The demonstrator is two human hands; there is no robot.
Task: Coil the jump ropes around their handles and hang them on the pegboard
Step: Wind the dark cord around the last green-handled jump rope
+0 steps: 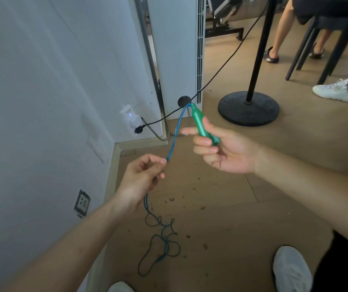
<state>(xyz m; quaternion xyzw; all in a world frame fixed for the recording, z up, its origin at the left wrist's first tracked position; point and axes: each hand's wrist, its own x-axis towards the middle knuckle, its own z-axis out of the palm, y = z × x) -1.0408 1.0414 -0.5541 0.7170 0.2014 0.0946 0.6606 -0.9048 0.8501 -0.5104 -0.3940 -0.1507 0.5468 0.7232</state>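
Wooden floor (221, 207) below: hands pinch rope (174, 133) (right grips handle (203, 126)).

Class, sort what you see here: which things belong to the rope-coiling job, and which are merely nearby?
Part of the job:
- green handle, held in the right hand
- blue rope, pinched by the left hand, its slack tangled on the floor

Just nearby:
- black stand base
- black power cable
- wall socket
- chair legs
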